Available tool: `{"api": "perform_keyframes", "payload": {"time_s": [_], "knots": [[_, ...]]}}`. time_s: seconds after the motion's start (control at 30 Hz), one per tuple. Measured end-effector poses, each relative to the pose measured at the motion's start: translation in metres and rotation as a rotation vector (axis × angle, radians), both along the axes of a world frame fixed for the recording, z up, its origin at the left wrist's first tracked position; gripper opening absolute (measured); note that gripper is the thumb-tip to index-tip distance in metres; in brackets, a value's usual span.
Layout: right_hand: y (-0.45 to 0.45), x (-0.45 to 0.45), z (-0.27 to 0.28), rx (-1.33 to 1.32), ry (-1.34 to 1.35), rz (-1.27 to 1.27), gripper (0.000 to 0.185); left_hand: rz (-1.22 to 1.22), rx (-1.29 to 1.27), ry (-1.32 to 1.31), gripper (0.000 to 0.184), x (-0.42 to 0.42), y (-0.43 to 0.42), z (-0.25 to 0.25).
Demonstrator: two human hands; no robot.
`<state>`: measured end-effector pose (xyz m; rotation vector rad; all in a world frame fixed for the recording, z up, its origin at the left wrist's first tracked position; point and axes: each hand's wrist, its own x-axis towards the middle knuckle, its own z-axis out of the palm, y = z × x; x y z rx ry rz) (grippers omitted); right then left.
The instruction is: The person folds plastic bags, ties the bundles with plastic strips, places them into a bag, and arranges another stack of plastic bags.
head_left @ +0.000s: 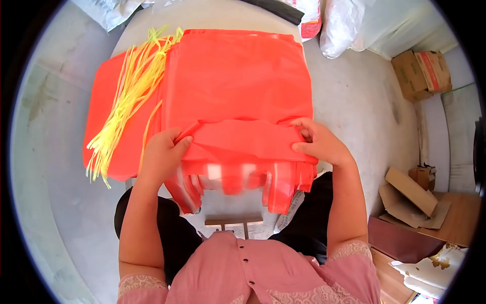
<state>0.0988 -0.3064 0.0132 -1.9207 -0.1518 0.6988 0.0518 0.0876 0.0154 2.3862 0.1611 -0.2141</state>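
A stack of red plastic sheets or bags [238, 76] lies on the table in front of me, its handle-like strips hanging over the near edge. My left hand [164, 152] pinches the left end of a folded part of the top red sheet. At the right end of the same fold, my right hand [321, 142] grips the material between thumb and fingers. A bundle of yellow strips [126, 101] rests left of the stack, on a red rounded surface [104, 91].
Cardboard boxes stand at the right: one [422, 75] by the wall, an open one [410, 200] on a brown cabinet [405, 235]. White plastic bags [341, 25] and a black roll [276, 10] are beyond the table. My knees are below its near edge.
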Motion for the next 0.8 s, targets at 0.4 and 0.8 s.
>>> {"api": "perform_keyframes", "payload": {"time_s": [0.4,0.8], "knots": [[0.005,-0.023,-0.024,-0.121,-0.157,-0.207,0.041,0.064,-0.176,0.033,0.024,0.007,0.008,-0.011],[-0.019,-0.038,-0.005,0.125,-0.02,0.069,0.029,0.049,-0.345,0.032,0.018,0.002,0.014,-0.016]]}}
